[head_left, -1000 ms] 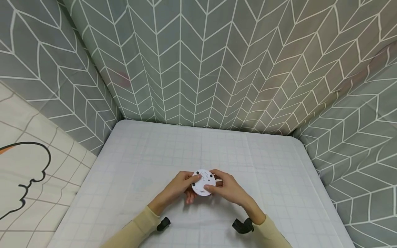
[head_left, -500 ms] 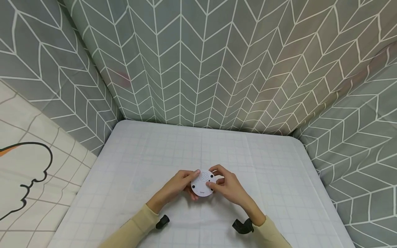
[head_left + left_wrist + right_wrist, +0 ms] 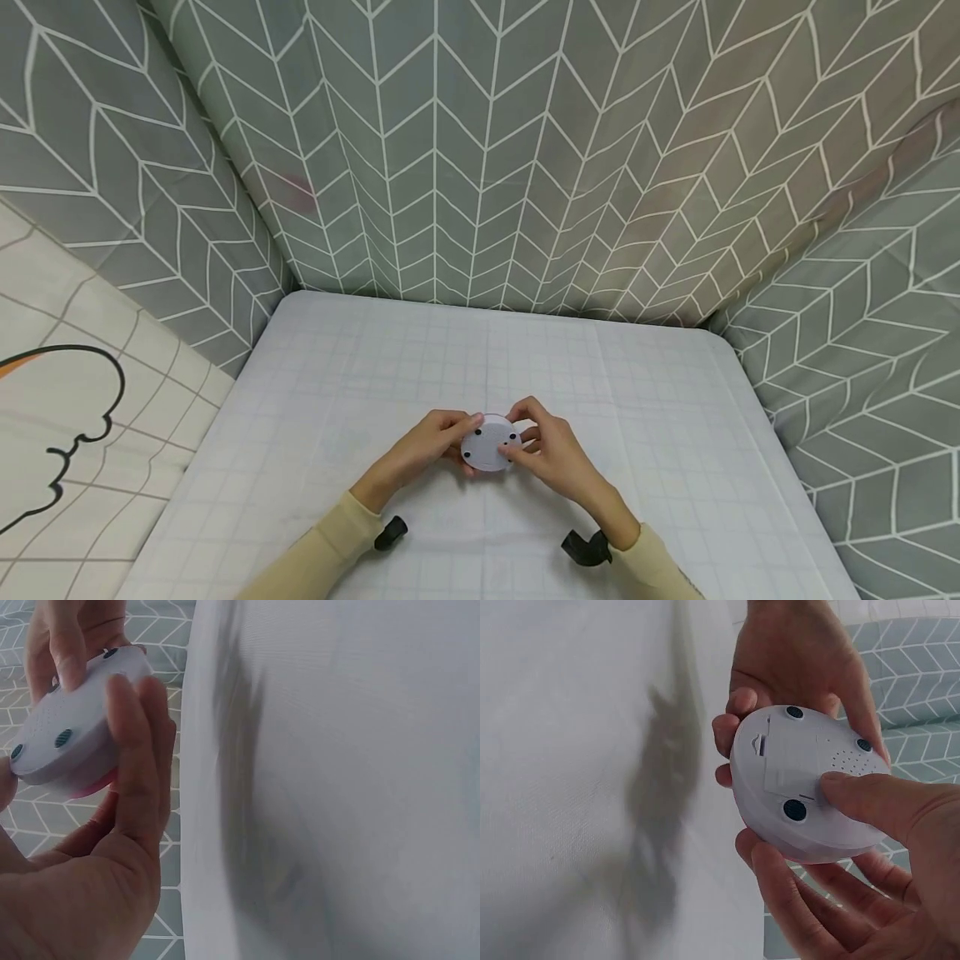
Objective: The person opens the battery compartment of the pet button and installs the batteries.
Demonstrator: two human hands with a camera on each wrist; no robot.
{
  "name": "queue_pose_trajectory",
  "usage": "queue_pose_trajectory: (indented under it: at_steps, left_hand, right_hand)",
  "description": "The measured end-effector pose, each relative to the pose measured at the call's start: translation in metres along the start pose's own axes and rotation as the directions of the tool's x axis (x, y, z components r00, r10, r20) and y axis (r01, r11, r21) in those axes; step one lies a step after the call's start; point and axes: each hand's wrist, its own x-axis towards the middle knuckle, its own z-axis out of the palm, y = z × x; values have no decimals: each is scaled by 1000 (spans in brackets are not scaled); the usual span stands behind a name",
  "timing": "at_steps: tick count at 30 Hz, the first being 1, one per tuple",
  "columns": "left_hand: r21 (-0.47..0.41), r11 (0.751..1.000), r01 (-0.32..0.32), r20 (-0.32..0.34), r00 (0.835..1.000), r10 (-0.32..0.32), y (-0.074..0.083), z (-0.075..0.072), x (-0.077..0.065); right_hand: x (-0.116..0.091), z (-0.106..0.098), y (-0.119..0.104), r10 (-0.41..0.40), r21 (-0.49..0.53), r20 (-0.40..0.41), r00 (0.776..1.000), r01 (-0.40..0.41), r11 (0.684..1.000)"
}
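Between both hands, over the table, is a round white device (image 3: 487, 446) with its underside turned up. The right wrist view shows dark round feet (image 3: 794, 810), a cluster of speaker holes (image 3: 847, 759) and a battery cover (image 3: 789, 761) that lies in place. A strip of pink shows on its lower side in the left wrist view. My left hand (image 3: 427, 446) grips the left edge, thumb at the rim and fingers beneath. With the thumb on the face beside the battery cover and fingers around the far side, my right hand (image 3: 558, 454) holds the right edge.
A white cloth with a faint grid covers the table (image 3: 360, 367). Grey chevron curtains (image 3: 465, 167) stand behind it and to the sides. Black wrist mounts (image 3: 587, 547) sit under both forearms, close to the tabletop.
The device has turned a little and tilted, so its face looks narrower. My left thumb has slid from the speaker holes to the rim. My right index finger has risen and bent more.
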Motion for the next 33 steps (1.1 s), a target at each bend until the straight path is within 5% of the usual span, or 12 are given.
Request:
queue_pose_trajectory:
  at_steps: [9, 26, 33]
  left_hand:
    - [101, 994, -39, -6, 999, 40, 1, 0, 0]
    - [205, 978, -47, -22, 998, 53, 5, 2, -1]
    - [247, 967, -65, -69, 994, 84, 5, 4, -1]
  right_hand:
    - [-1, 2, 4, -83, -95, -75, 994, 76, 993]
    - [-3, 14, 8, -325, -260, -114, 939, 288, 922]
    - [-4, 13, 6, -225, -138, -106, 969, 209, 968]
